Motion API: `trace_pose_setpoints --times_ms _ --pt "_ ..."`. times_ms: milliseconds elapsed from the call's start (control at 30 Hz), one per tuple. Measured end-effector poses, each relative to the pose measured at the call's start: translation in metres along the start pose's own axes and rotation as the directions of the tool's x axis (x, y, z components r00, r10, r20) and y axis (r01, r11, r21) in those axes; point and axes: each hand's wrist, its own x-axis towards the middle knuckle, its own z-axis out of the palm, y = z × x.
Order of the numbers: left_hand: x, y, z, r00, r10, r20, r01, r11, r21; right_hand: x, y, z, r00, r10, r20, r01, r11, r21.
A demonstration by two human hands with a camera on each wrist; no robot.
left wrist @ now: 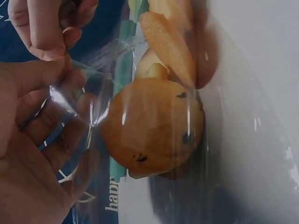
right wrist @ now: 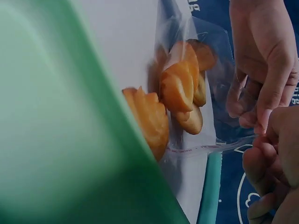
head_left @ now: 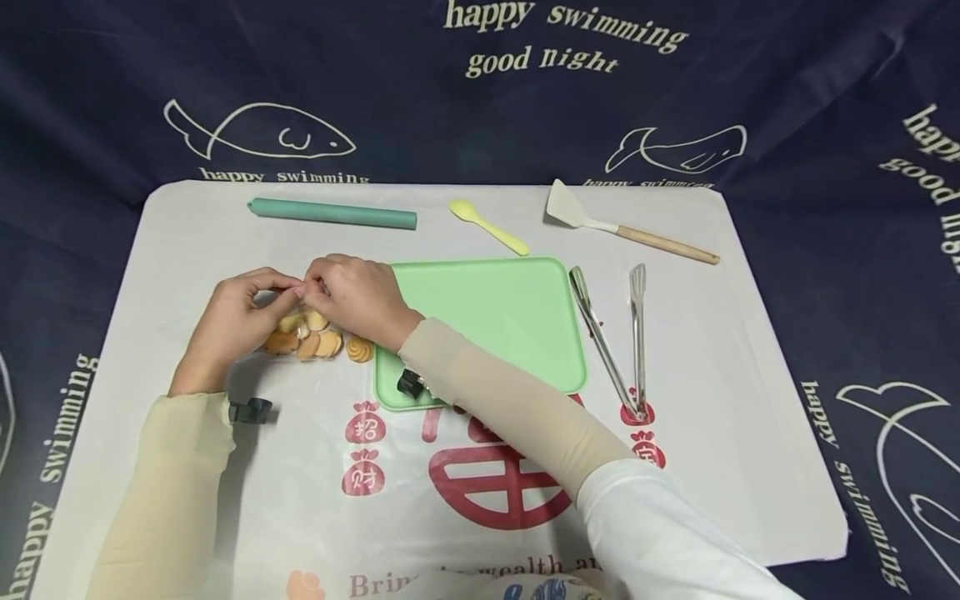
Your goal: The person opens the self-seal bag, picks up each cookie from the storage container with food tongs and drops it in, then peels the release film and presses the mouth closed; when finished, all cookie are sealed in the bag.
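My left hand (head_left: 232, 321) and right hand (head_left: 360, 296) meet at the table's left side, fingertips pinching the top edge of a clear plastic zip bag (right wrist: 205, 32). Inside the bag lie several cookies (head_left: 307, 340), some flat and pale, others golden. A round cookie with dark specks (left wrist: 152, 126) shows close up in the left wrist view. A swirl-shaped cookie (head_left: 360, 349) sits by the left rim of the light green tray (head_left: 487, 317), partly under my right hand. In the right wrist view, the bag's zip strip (right wrist: 201, 149) runs toward my fingertips.
Along the back lie a teal stick-like tool (head_left: 333, 212), a yellow spoon (head_left: 487, 227) and a white spatula with a wooden handle (head_left: 633, 233). Metal tongs (head_left: 637, 342) rest spread right of the tray. My right forearm crosses the tray's front edge. A printed white cover (head_left: 720, 433) spans the table.
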Motion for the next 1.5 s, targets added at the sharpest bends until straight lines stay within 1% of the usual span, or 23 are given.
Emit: trace_pose_setpoints --times_ms 100,300,533,700,933,1000,1100,1167,1267,1400,1500 --pt "0.0 0.0 0.0 1.0 -0.012 -0.007 0.012 1.0 -0.008 0.001 0.002 0.002 1.0 0.01 0.001 -0.01 1.0 -0.016" --pt "0.001 0.0 0.001 0.999 -0.04 -0.001 0.04 0.999 -0.016 -0.001 0.004 0.004 1.0 0.019 0.015 -0.019 1.0 -0.009" --pt "0.002 0.001 0.003 0.998 -0.064 0.01 0.064 0.998 -0.009 -0.001 0.006 0.006 0.999 0.026 0.046 -0.024 0.999 -0.039" --pt "0.003 0.002 0.004 0.997 -0.075 0.014 0.075 0.997 -0.013 -0.002 0.008 0.006 0.997 0.047 0.065 -0.044 0.998 -0.051" --pt "0.003 0.003 0.005 0.997 -0.079 0.019 0.079 0.997 -0.015 -0.002 0.012 0.002 0.995 0.068 0.077 -0.065 0.997 -0.043" --pt "0.003 0.004 0.006 0.997 -0.077 0.02 0.077 0.997 -0.015 -0.002 0.014 0.002 0.992 0.086 0.088 -0.083 0.996 -0.041" --pt "0.003 0.004 0.006 0.997 -0.082 0.016 0.082 0.996 -0.026 -0.003 0.021 0.0 0.986 0.136 0.1 -0.134 0.991 -0.032" --pt "0.003 0.003 0.005 0.996 -0.087 0.011 0.087 0.996 -0.037 -0.006 0.027 -0.001 0.98 0.173 0.099 -0.172 0.985 -0.014" --pt "0.002 0.002 0.005 0.996 -0.087 0.001 0.087 0.995 -0.05 -0.015 0.037 -0.006 0.976 0.197 0.092 -0.2 0.98 0.024" --pt "0.002 0.0 0.004 0.996 -0.09 -0.016 0.089 0.992 -0.084 -0.034 0.045 -0.015 0.974 0.192 0.116 -0.203 0.975 0.087" --pt "0.001 -0.002 0.002 0.994 -0.099 -0.045 0.094 0.99 -0.107 -0.048 0.045 -0.023 0.974 0.173 0.143 -0.191 0.973 0.128"
